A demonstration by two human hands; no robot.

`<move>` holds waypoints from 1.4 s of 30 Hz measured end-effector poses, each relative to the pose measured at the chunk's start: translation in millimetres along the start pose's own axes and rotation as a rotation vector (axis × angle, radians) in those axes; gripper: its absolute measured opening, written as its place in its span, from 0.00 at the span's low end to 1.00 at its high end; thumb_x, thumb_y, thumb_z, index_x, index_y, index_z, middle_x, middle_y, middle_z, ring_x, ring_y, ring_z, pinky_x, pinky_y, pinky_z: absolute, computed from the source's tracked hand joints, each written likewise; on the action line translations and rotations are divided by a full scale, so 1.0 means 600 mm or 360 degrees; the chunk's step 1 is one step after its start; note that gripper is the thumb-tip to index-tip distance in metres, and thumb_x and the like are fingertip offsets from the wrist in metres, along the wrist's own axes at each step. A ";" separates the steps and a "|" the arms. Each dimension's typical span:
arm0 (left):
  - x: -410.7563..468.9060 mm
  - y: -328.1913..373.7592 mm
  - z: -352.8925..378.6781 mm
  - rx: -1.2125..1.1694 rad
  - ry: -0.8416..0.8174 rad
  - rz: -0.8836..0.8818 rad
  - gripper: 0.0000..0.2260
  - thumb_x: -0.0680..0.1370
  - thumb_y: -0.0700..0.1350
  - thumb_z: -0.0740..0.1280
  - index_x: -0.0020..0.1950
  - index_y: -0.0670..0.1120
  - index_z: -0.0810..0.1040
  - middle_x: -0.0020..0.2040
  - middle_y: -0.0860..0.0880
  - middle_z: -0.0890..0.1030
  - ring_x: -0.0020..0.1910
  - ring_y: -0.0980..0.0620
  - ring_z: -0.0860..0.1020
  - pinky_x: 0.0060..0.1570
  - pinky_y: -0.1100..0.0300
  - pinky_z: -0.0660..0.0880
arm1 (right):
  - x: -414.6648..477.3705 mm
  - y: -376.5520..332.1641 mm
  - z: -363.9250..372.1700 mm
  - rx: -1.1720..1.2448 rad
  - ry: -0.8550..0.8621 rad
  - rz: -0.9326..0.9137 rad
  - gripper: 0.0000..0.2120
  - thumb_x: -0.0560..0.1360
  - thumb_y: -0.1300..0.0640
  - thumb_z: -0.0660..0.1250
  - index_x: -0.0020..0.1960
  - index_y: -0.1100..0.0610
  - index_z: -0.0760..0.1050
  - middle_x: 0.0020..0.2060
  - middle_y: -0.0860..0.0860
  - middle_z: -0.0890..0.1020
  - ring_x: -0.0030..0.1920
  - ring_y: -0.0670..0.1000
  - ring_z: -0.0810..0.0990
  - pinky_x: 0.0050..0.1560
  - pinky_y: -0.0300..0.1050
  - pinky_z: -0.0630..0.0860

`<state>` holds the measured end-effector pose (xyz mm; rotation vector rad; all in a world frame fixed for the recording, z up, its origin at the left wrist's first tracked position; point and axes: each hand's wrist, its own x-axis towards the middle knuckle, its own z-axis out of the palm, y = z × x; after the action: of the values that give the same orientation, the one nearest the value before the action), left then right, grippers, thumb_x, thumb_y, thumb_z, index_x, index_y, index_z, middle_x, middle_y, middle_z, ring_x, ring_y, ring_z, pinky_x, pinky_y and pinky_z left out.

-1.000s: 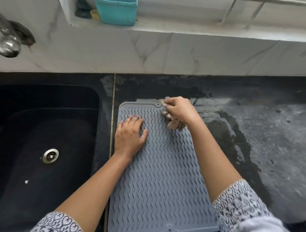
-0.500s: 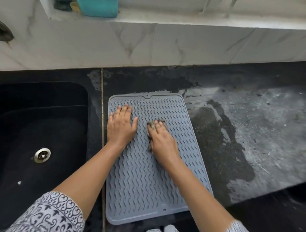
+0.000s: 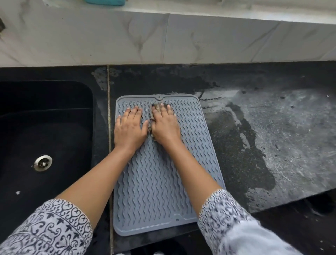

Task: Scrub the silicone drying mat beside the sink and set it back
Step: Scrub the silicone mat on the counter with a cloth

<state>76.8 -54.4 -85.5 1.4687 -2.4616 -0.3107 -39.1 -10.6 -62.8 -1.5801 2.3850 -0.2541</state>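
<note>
A grey silicone drying mat point(image 3: 156, 191) with wavy ridges lies flat on the black counter, right of the sink. My left hand point(image 3: 129, 127) rests flat on the mat's upper left part, fingers spread, holding nothing. My right hand point(image 3: 164, 123) presses a worn scrub pad point(image 3: 157, 105) against the mat near its far edge; the pad is mostly hidden under the fingers and palm, with bits showing at the fingertips and beside the thumb.
A black sink point(image 3: 45, 138) with a steel drain point(image 3: 43, 162) lies left of the mat. The black counter point(image 3: 263, 138) to the right is wet and streaked. A white marble backsplash point(image 3: 163, 40) runs behind, with a teal container point(image 3: 104, 2) on the ledge.
My right hand with the scrub pad slid from the mat's far corner toward me, then back up to the far edge. My left hand stayed flat. The camera view shifted.
</note>
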 end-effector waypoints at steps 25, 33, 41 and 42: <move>0.002 0.001 0.000 0.0031 0.0013 0.0017 0.24 0.80 0.55 0.56 0.74 0.46 0.65 0.74 0.47 0.66 0.74 0.47 0.60 0.72 0.47 0.55 | -0.297 0.030 -0.010 0.0019 -0.0069 -0.0192 0.31 0.67 0.57 0.74 0.68 0.55 0.69 0.68 0.56 0.72 0.68 0.56 0.70 0.64 0.46 0.66; -0.001 -0.003 -0.004 -0.0010 -0.0039 0.0031 0.25 0.81 0.56 0.54 0.75 0.46 0.63 0.75 0.47 0.64 0.75 0.48 0.58 0.73 0.48 0.53 | -0.200 0.013 -0.063 0.0245 0.0029 -0.0056 0.24 0.80 0.56 0.54 0.75 0.49 0.55 0.75 0.50 0.57 0.73 0.50 0.58 0.70 0.47 0.60; -0.002 -0.004 -0.005 -0.0007 -0.0063 0.0047 0.25 0.81 0.56 0.54 0.75 0.45 0.63 0.75 0.46 0.64 0.75 0.47 0.59 0.73 0.47 0.53 | -0.288 0.015 0.011 0.0080 0.0086 0.0011 0.26 0.78 0.57 0.59 0.74 0.53 0.58 0.75 0.54 0.57 0.75 0.54 0.54 0.72 0.44 0.52; -0.001 -0.004 -0.005 -0.0005 -0.0062 0.0053 0.25 0.81 0.56 0.53 0.75 0.45 0.62 0.75 0.46 0.64 0.75 0.47 0.58 0.73 0.47 0.53 | -0.338 0.016 0.016 0.0083 0.0035 0.0000 0.27 0.76 0.57 0.63 0.73 0.54 0.62 0.74 0.54 0.61 0.74 0.55 0.59 0.70 0.46 0.58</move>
<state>80.2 -55.1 -83.4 1.4323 -2.5121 -0.3399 30.3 180.0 -49.1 -1.5616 2.3750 -0.3328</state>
